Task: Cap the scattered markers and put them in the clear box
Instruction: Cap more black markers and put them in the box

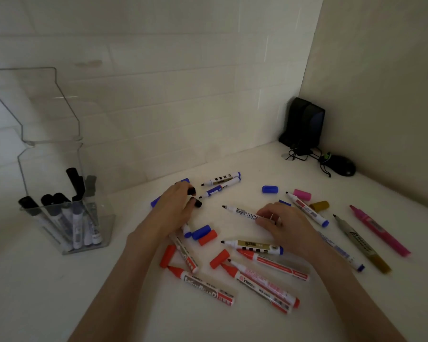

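While the left hand point(176, 208) curls round two black caps point(198, 204), the right hand point(282, 223) pinches an uncapped, black-tipped white marker point(240, 211), tip toward the left.

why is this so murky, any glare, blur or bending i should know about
Head view: dim, flat light with only faint shadows under the markers; a thin glare streak on the clear box lid; the wide-angle lens tilts and bows the wall tiles toward the edges; the small print on the markers looks soft.
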{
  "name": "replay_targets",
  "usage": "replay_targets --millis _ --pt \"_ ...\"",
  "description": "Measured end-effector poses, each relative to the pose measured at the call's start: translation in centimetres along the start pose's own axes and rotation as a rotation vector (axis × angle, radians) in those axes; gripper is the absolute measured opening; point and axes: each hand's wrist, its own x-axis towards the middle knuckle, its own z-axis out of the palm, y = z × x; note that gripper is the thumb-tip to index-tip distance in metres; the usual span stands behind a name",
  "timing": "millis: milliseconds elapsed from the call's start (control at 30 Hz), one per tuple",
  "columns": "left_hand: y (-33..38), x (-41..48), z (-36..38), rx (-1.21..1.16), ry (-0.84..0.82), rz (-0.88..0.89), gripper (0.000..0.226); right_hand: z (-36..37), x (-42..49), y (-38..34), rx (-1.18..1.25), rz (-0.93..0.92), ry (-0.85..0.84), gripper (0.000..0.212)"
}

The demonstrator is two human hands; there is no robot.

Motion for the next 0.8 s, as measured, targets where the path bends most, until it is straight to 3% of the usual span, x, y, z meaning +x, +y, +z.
replay_targets --millis 100,200,267,333,533,800 --pt "-0.6 0.7 0.3 0.163 -0.040 0.056 0.033 0.2 -0.1 -0.2 0.027 0.007 0.013 0.022" --pt "-1.0 1.0 0.5 0.252 -0.026 0.072 0.021 0.4 -0.4 -0.3 0.057 0.010 0.055 0.019" --pt "-0.8 0.8 0.4 0.145 0.017 0.083 0.016 0.4 -0.6 -0.3 0.094 0.008 0.101 0.015" --pt "-0.3 0.1 0.1 -0.120 0.039 0.078 0.015 0.3 -1.0 -0.5 0.123 -0.010 0.172 0.011" --pt "0.8 -1.8 -0.6 -0.517 -0.099 0.146 0.014 -0.1 -1.7 -1.6 0.225 -0.177 0.367 0.015" --pt "2.0 -2.3 -0.6 -0.569 -0.177 0.147 0.016 0.2 -2.0 -1.9 0.193 -0.218 0.384 0.021"
